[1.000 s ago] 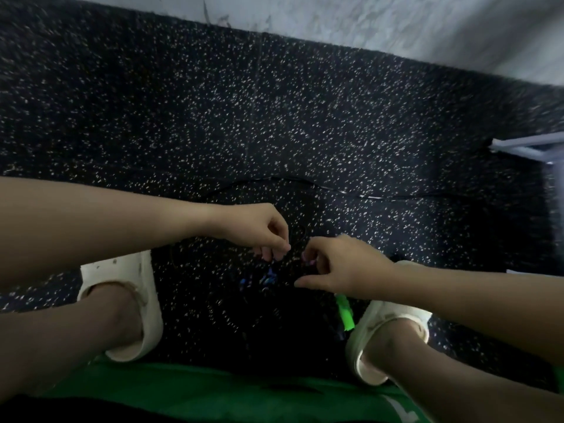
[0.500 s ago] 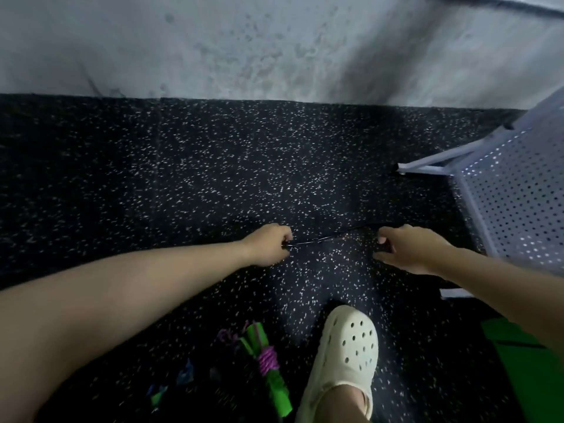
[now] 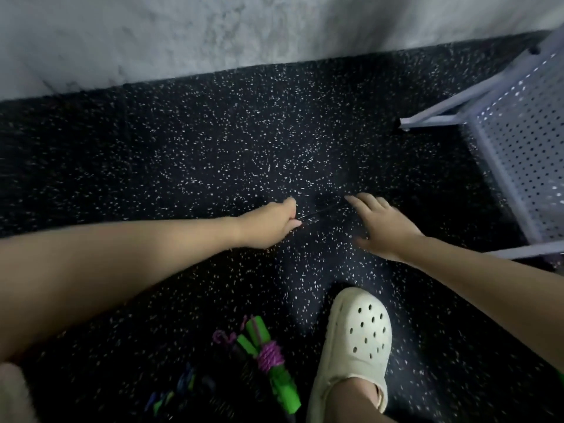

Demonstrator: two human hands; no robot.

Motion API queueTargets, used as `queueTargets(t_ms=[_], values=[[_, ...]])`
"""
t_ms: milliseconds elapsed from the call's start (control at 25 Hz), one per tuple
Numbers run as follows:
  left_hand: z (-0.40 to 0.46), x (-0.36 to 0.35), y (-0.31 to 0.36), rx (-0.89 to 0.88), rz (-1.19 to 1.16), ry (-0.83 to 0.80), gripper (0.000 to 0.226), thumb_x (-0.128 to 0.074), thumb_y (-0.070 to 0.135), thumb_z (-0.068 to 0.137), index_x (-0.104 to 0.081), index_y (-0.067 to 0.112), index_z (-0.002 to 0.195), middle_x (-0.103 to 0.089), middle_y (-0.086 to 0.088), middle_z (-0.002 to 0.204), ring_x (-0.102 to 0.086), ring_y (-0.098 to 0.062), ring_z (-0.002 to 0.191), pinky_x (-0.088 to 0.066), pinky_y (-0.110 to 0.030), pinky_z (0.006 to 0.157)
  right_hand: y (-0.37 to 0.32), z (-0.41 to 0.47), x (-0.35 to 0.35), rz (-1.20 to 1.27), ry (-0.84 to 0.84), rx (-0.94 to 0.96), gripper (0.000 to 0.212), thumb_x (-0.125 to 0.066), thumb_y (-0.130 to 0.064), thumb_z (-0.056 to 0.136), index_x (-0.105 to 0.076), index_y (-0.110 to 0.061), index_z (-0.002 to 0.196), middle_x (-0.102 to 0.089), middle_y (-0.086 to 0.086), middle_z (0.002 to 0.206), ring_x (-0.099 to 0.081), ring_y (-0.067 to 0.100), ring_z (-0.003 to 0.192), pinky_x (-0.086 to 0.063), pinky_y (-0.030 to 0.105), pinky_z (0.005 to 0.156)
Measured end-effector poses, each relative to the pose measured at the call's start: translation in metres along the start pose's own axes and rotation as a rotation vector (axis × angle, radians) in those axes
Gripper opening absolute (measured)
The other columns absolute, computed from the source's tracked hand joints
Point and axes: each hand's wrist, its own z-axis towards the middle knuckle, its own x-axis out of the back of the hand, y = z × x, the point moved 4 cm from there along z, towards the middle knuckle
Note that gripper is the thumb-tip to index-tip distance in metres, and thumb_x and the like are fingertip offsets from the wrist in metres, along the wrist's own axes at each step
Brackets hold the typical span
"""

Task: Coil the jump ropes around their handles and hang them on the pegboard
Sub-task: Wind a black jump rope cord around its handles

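The floor (image 3: pixel 213 154) is black rubber with white specks and fills most of the view, meeting a grey wall (image 3: pixel 213 35) along the top. At the right edge stands the pegboard (image 3: pixel 525 160), a pale perforated panel on a frame whose foot rests on the floor.

Both bare forearms reach in from the sides toward the middle of the floor. A cream clog (image 3: pixel 357 340) with round holes sits at lower centre right, worn on a foot. Just left of it lies a bundle of ropes (image 3: pixel 268 358): green handles with purple cord wound round them, and darker cords with blue and green bits beside them, too dim to sort out.

The left hand (image 3: pixel 271 222) is curled into a fist and grips the end of a thin black rope (image 3: pixel 320 210), which runs low over the floor toward the right hand (image 3: pixel 381 224). That hand is spread, fingers straight and reaching forward, its fingertips (image 3: pixel 351 199) at the rope's far end; whether they touch it I cannot tell. The black rope lies well apart from the pegboard.
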Motion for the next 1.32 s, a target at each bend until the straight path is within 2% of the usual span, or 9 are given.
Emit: queueTargets(t_ms=[160, 360, 520, 640, 800, 920, 1040, 1200, 1320], values=[[-0.076, 0.075, 0.028, -0.141, 0.169, 0.006, 0.02, -0.041, 0.042, 0.108, -0.043, 0.026, 0.098, -0.05, 0.006, 0.059, -0.034, -0.006, 0.044, -0.033, -0.023, 0.044, -0.024, 0.014, 0.017, -0.016, 0.173, 0.006, 0.048, -0.051, -0.051, 0.1, -0.055, -0.022, 0.139, -0.057, 0.002, 0.139, -0.046, 0.026, 0.136, -0.026, 0.044, 0.117], [-0.174, 0.176, 0.009, -0.061, 0.228, 0.085, 0.019, -0.044, 0.043, 0.105, -0.046, 0.03, 0.091, -0.056, 0.001, 0.056, -0.041, -0.01, 0.046, -0.042, -0.03, 0.05, -0.072, 0.006, 0.049, 0.462, -0.03, 0.041, 0.043, -0.043, -0.041, 0.107, -0.058, -0.014, 0.077, -0.066, 0.006, 0.072, -0.064, 0.025, 0.069, -0.049, 0.042, 0.069], [-0.242, 0.206, -0.03, 0.197, 0.319, 0.013, 0.025, -0.048, 0.056, 0.1, -0.057, 0.034, 0.091, -0.067, 0.003, 0.07, -0.06, -0.014, 0.062, -0.051, -0.035, 0.062, -0.138, -0.015, 0.11, 0.52, 0.025, 0.166, 0.047, -0.045, -0.045, 0.105, -0.053, -0.01, 0.075, -0.057, 0.004, 0.065, -0.05, 0.019, 0.058, -0.048, 0.045, 0.064], [-0.27, 0.192, -0.022, 0.134, 0.199, 0.076, 0.027, -0.062, 0.056, 0.094, -0.059, 0.032, 0.104, -0.069, 0.006, 0.082, -0.065, -0.013, 0.073, -0.052, -0.031, 0.066, -0.177, -0.039, 0.163, 0.41, 0.009, 0.184, 0.048, -0.044, -0.046, 0.105, -0.055, -0.009, 0.075, -0.058, 0.001, 0.064, -0.051, 0.018, 0.056, -0.045, 0.033, 0.055], [-0.302, 0.184, 0.0, 0.082, -0.009, 0.129, 0.047, -0.066, 0.052, 0.095, -0.047, 0.03, 0.132, -0.075, 0.007, 0.095, -0.071, -0.008, 0.078, -0.057, -0.029, 0.072, -0.255, -0.071, 0.228, 0.207, 0.055, 0.293, 0.046, -0.045, -0.043, 0.105, -0.059, -0.007, 0.08, -0.062, 0.008, 0.069, -0.056, 0.024, 0.062, -0.048, 0.04, 0.064], [-0.325, 0.202, 0.021, -0.001, -0.162, 0.302, 0.026, -0.06, 0.044, 0.1, -0.059, 0.023, 0.115, -0.074, 0.004, 0.085, -0.068, -0.01, 0.069, -0.061, -0.032, 0.072, -0.312, -0.087, 0.255, 0.098, 0.135, 0.348, 0.041, -0.044, -0.035, 0.107, -0.058, -0.007, 0.082, -0.059, 0.006, 0.069, -0.058, 0.027, 0.066, -0.045, 0.038, 0.064], [-0.353, 0.221, 0.035, -0.029, -0.072, 0.516, 0.024, -0.056, 0.045, 0.102, -0.064, 0.022, 0.096, -0.059, 0.006, 0.065, -0.05, -0.005, 0.054, -0.045, -0.027, 0.055, -0.35, -0.103, 0.275, 0.111, 0.245, 0.379, 0.04, -0.043, -0.029, 0.108, -0.045, -0.018, 0.07, -0.053, 0.001, 0.065, -0.052, 0.019, 0.059, -0.033, 0.035, 0.057], [-0.395, 0.233, 0.036, -0.026, 0.128, 0.73, 0.025, -0.058, 0.042, 0.102, -0.068, 0.026, 0.087, -0.062, 0.009, 0.077, -0.058, -0.022, 0.072, -0.045, -0.039, 0.067, -0.355, -0.118, 0.275, 0.357, 0.307, 0.43, 0.039, -0.055, -0.037, 0.104, -0.058, -0.015, 0.072, -0.061, 0.002, 0.065, -0.05, 0.009, 0.052, -0.037, 0.025, 0.052], [-0.423, 0.233, 0.031, -0.068, 0.152, 0.777, 0.028, -0.05, 0.044, 0.105, -0.064, 0.025, 0.089, -0.062, 0.001, 0.071, -0.051, -0.018, 0.056, -0.042, -0.035, 0.054, -0.36, -0.134, 0.268, 0.591, 0.352, 0.526, 0.037, -0.058, -0.036, 0.103, -0.067, -0.005, 0.084, -0.059, 0.006, 0.068, -0.048, 0.008, 0.055, -0.039, 0.024, 0.053]])
